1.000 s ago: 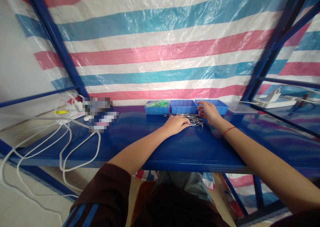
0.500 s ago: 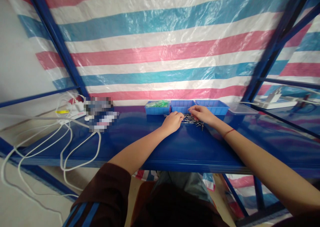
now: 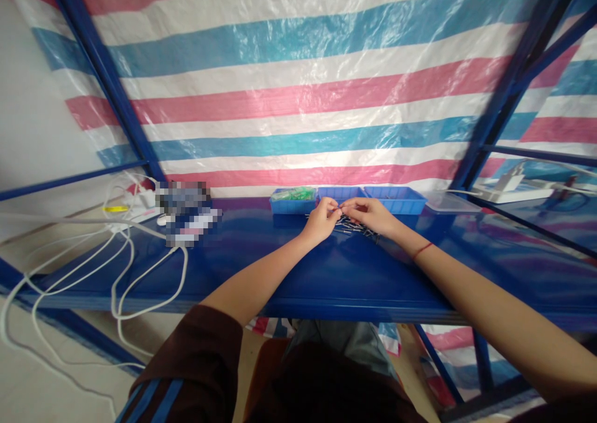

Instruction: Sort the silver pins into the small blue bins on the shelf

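Observation:
Fingertips of my left hand [image 3: 321, 219] and my right hand [image 3: 372, 215] meet just in front of the blue bins. Both hands are closed in a pinch, and whatever sits between the fingers is too small to make out. Under and beside them lies a loose pile of thin, silvery metal pieces [image 3: 353, 226], like small rivets or screws. Behind the hands, the middle blue bin [image 3: 340, 192] is partly covered. On its left, another blue bin [image 3: 293, 206] holds green and clear plastic packets [image 3: 298, 193]. The right blue bin [image 3: 396, 206] has a few small bits inside.
A clear plastic lid or tray [image 3: 451, 203] lies right of the bins on the blue table [image 3: 345, 280]. White cables [image 3: 186, 267] loop over the left edge. A white power strip [image 3: 515, 190] is at right. Blue posts [image 3: 100, 68] frame a striped sheet [image 3: 298, 93].
My right hand has moved left from above the pile to meet my left hand. My left fingers have risen slightly and turned into a pinch.

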`<state>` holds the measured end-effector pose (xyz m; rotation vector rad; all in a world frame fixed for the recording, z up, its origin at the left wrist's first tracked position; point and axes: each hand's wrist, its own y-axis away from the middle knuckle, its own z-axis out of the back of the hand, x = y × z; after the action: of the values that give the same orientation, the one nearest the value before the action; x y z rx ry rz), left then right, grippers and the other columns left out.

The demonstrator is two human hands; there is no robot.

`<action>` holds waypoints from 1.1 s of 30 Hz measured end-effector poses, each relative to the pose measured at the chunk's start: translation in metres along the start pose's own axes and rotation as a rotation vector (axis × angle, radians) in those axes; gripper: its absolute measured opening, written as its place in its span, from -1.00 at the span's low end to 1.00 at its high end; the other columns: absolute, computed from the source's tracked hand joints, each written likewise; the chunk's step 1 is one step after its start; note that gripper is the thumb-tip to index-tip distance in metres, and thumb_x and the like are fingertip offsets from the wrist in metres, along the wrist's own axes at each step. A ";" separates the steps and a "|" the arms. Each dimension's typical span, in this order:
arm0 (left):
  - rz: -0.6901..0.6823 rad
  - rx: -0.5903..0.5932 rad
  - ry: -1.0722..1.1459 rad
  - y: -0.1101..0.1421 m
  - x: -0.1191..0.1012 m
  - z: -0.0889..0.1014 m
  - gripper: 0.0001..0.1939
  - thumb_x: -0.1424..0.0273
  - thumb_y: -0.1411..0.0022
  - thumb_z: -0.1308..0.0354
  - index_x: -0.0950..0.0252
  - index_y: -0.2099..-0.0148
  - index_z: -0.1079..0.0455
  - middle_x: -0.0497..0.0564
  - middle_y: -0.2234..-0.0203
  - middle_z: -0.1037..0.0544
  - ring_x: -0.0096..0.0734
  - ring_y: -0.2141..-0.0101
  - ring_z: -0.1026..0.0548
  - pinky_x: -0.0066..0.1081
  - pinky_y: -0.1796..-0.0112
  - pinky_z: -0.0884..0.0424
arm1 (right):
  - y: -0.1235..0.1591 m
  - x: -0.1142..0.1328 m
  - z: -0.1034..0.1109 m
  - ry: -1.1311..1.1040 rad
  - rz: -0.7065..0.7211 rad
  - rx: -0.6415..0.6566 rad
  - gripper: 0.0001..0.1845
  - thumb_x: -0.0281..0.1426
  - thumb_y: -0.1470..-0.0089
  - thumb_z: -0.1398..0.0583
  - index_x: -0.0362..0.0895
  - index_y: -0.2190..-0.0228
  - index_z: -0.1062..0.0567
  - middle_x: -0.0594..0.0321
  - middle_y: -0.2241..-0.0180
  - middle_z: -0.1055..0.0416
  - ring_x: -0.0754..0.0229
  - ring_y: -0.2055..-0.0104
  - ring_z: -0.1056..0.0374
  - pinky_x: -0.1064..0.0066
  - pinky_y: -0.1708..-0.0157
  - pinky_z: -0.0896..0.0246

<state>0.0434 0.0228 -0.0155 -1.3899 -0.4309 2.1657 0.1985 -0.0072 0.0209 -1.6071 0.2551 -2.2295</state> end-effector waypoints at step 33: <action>-0.231 0.246 -0.495 0.009 -0.015 0.012 -0.75 0.24 -0.17 -0.06 0.24 0.22 -0.47 0.03 0.25 -0.48 -0.33 0.18 -0.44 -0.32 0.10 -0.35 | -0.015 -0.027 0.023 -0.171 -0.258 -0.479 -0.78 -0.30 0.08 -0.20 -0.13 0.60 -0.30 0.42 0.69 -0.14 0.44 0.71 0.05 0.56 0.76 0.18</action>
<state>0.0350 0.0068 -0.0046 -0.6319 -0.4574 2.2617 0.2251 0.0192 0.0101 -2.1752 0.6015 -2.3170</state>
